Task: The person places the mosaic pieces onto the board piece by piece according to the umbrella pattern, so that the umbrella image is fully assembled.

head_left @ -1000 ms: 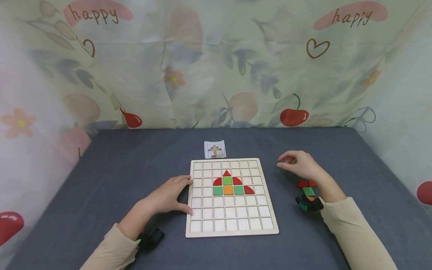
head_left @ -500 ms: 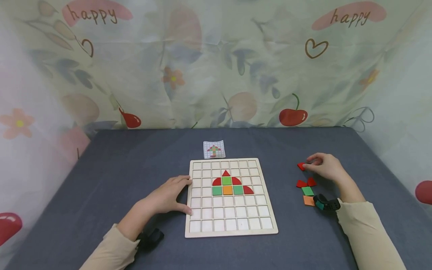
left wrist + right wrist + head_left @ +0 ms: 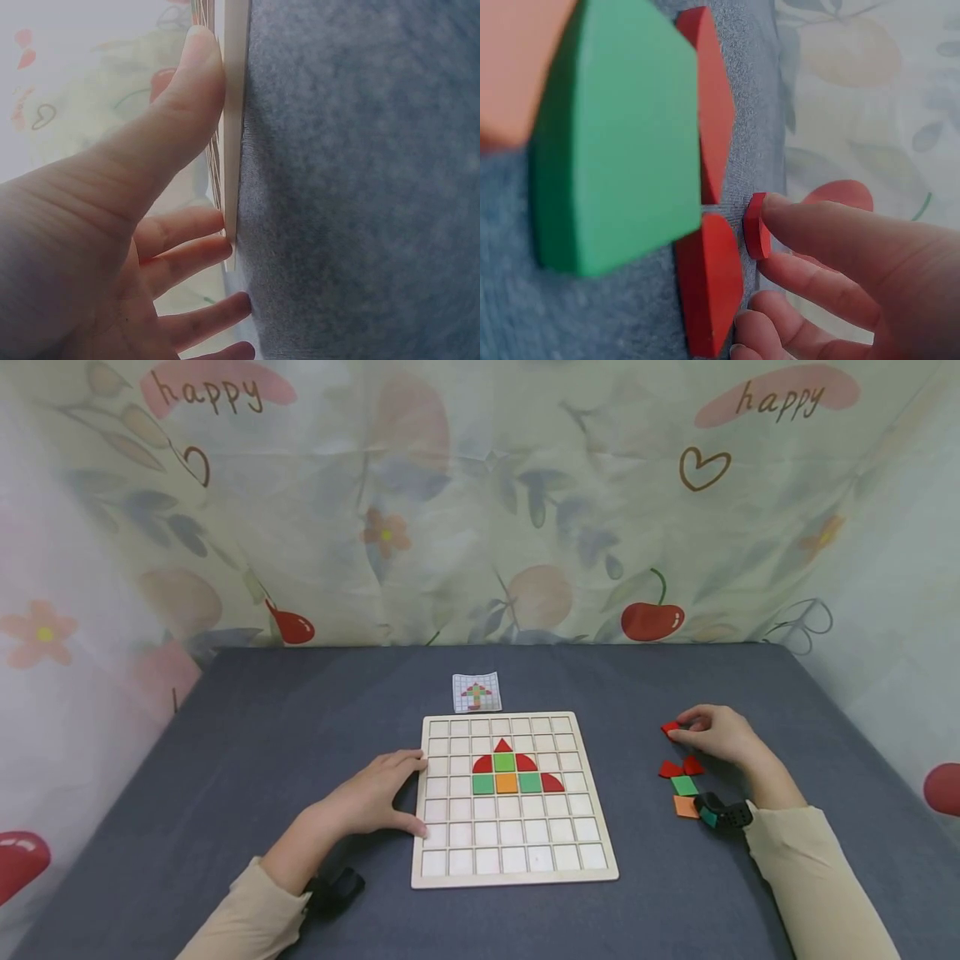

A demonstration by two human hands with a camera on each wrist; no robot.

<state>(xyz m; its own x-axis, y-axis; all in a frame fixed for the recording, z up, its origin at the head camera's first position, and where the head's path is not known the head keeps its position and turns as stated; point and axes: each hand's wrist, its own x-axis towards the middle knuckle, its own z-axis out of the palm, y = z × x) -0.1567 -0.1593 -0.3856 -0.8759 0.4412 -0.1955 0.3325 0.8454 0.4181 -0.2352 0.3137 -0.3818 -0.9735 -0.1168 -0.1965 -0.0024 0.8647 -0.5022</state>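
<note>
Your right hand (image 3: 718, 732) has swung outward over the last second, away from the grid board (image 3: 513, 860), while your left hand (image 3: 378, 793) has stayed at the board's left edge. You now pinch a red piece (image 3: 754, 229) between right thumb and finger; it is well to the right of the board, and your fingertips hide part of its shape. Your left thumb and fingers are spread out, touching the board's rim.

Nearer you than the pinched piece, also right of the board, lie two other red pieces (image 3: 671, 769), then a green piece (image 3: 683, 786) and an orange piece (image 3: 686, 807). On the board you have a red triangle (image 3: 502, 746), three rounded red pieces (image 3: 552, 783), three green squares (image 3: 504, 762) and an orange square (image 3: 507, 783). Just beyond the board's far edge lies a pattern card (image 3: 476, 692).
</note>
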